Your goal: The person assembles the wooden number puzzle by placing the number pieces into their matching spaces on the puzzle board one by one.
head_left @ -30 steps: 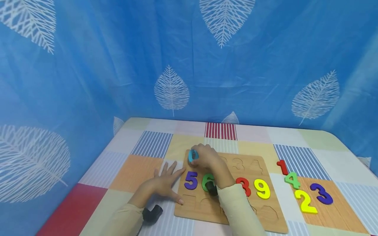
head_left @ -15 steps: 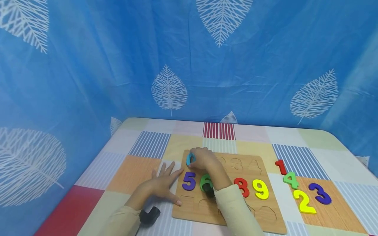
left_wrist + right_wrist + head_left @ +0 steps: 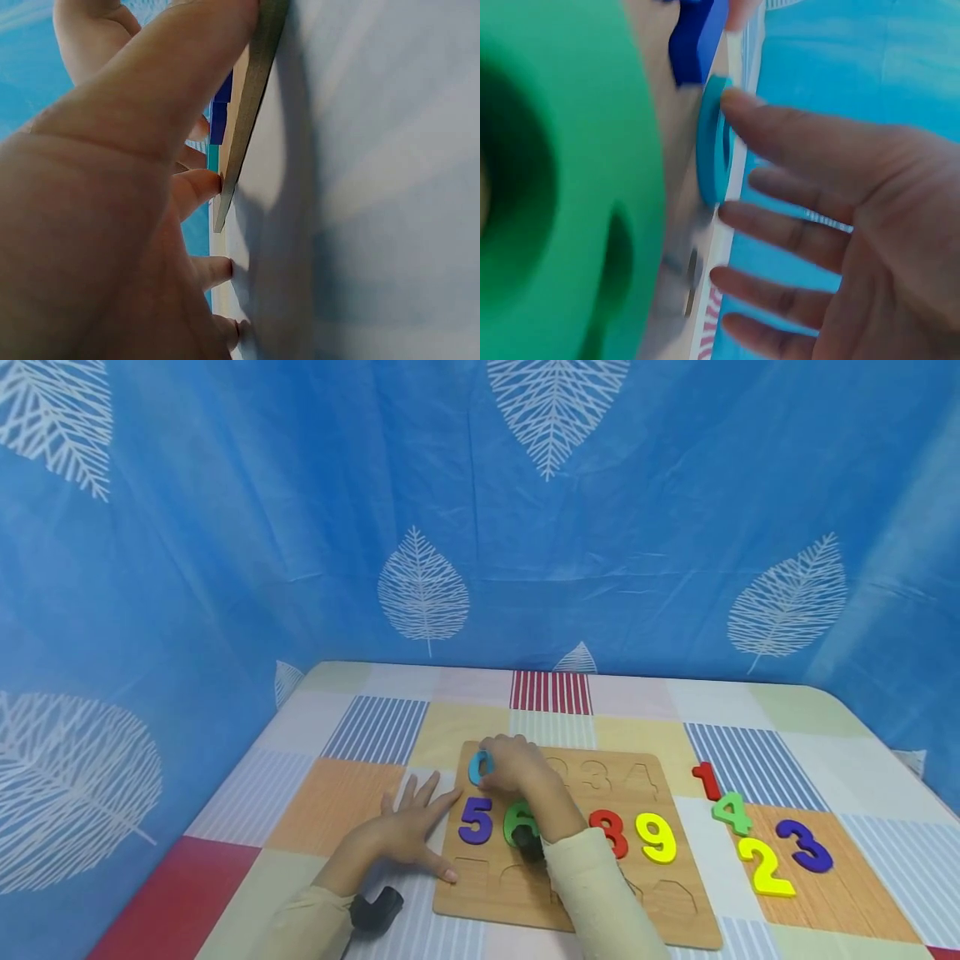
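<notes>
In the head view my right hand [image 3: 517, 767] reaches over the wooden number board [image 3: 465, 902] and pinches the blue number 0 [image 3: 473, 770] at its top left corner. Up close in the right wrist view, the thumb is at one end of the 0 [image 3: 709, 146] and a fingertip at the other, while the remaining fingers extend loosely. My left hand [image 3: 411, 832] lies spread beside the board's left edge. Its thumb and index fingertip touch that edge. In the left wrist view the thumb crosses in front of the board's side [image 3: 259, 82].
A purple 5 [image 3: 475, 821], green 6 [image 3: 517, 818], red 8 [image 3: 609, 833] and yellow 9 [image 3: 656, 839] sit on the board's middle row. To its right lie a red 1 [image 3: 706, 780], green 4 [image 3: 732, 813], yellow 2 [image 3: 765, 868] and purple 3 [image 3: 805, 846].
The 0 has turned slightly and lies flatter at the board's corner, with more of it showing beside my right fingers. My left hand keeps its place. The head view has shifted slightly.
</notes>
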Available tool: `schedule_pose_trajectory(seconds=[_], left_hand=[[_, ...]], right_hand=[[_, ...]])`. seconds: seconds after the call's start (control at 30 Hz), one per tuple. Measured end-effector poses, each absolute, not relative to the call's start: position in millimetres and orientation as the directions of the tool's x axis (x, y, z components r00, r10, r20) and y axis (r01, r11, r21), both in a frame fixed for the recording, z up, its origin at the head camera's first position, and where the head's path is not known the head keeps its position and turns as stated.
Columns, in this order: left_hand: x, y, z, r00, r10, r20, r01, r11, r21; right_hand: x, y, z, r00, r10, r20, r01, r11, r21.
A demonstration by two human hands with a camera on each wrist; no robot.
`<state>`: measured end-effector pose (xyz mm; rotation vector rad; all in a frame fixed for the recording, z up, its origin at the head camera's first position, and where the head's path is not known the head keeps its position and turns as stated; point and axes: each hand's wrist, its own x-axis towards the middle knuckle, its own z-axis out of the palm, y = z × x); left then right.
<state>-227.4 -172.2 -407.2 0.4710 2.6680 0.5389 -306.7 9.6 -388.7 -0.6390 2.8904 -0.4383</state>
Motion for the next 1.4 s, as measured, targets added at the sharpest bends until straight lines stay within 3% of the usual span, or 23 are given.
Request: schedule_pose_trajectory(seconds=[0.2,0.37,0.6,0.97,1.23,1.4], left_hand=[[-230.7,-167.4,-409.7,-0.875,0.385,-0.294,0.243,0.874,0.42],[-231.9,-165.7,-409.7,-0.877,0.382,-0.291,0.24,0.873,0.425],[-230.1,-170.5,-409.3,-0.884,0.376,-0.279,0.232,0.87,0.436],[-227.9,-173.6,-414.0,-0.876,0.385,-0.291,0.235,0.867,0.441],[-224.6,-174.4,-413.7,-0.875,0.409,-0.26,0.258,0.847,0.465],[-224.9,-169.9,-411.9,-0.874,0.421,-0.243,0.275,0.841,0.465]], right_hand=[[-310.9,35.5,-389.6,-0.895,-0.441,-0.072,-0.34,0.777,-0.53],[-309.1,64.2,-381.6,-0.886,-0.461,-0.052,-0.34,0.722,-0.603],[-308.4,109.3,-379.3,-0.863,-0.505,0.0,-0.405,0.693,-0.596],[-297.6,200.3,-376.5,-0.918,-0.394,-0.049,-0.298,0.765,-0.571],[-300.1,259.1,-384.9,-0.946,-0.275,-0.17,-0.143,0.829,-0.541],[-298.9,284.6,-394.7,-0.946,-0.149,-0.288,0.028,0.846,-0.532]])
